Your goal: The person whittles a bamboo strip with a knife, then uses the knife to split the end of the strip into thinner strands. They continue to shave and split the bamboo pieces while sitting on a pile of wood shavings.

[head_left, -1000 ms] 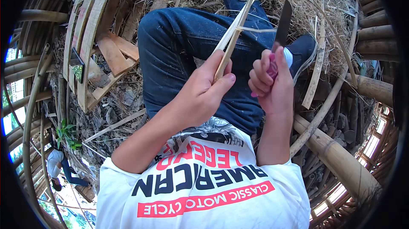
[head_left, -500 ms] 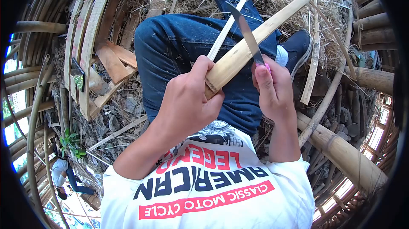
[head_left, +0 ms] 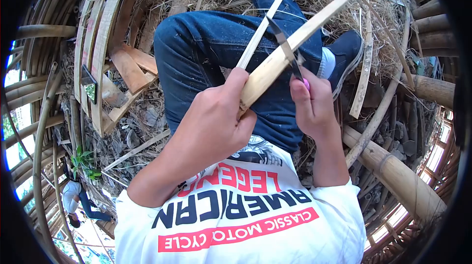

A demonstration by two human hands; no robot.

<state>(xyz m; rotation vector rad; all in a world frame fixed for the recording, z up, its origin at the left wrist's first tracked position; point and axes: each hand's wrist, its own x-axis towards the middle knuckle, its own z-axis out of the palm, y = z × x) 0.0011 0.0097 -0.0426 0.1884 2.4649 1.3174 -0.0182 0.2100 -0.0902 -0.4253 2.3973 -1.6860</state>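
My left hand [head_left: 219,111] is closed around the near end of a long pale bamboo strip [head_left: 265,74] that runs up to the right. A thinner split strip [head_left: 268,18] rises from the same fist. In my right hand [head_left: 314,99] is a knife with a pink handle [head_left: 306,84]. Its dark blade [head_left: 281,40] crosses the bamboo strip and touches its edge, with a small raised bit of wood beside the blade. My fingers hide most of the handle.
Curved bamboo slats [head_left: 101,43] stand at the left with a phone [head_left: 89,84] on them. Thick bamboo poles [head_left: 393,173] lie at the right. Shavings [head_left: 339,11] cover the ground ahead. Another person [head_left: 78,200] is at the far lower left.
The knife has moved a little up along the strip, and its blade lies flatter against the edge. The bamboo strip has turned slightly onto its edge.
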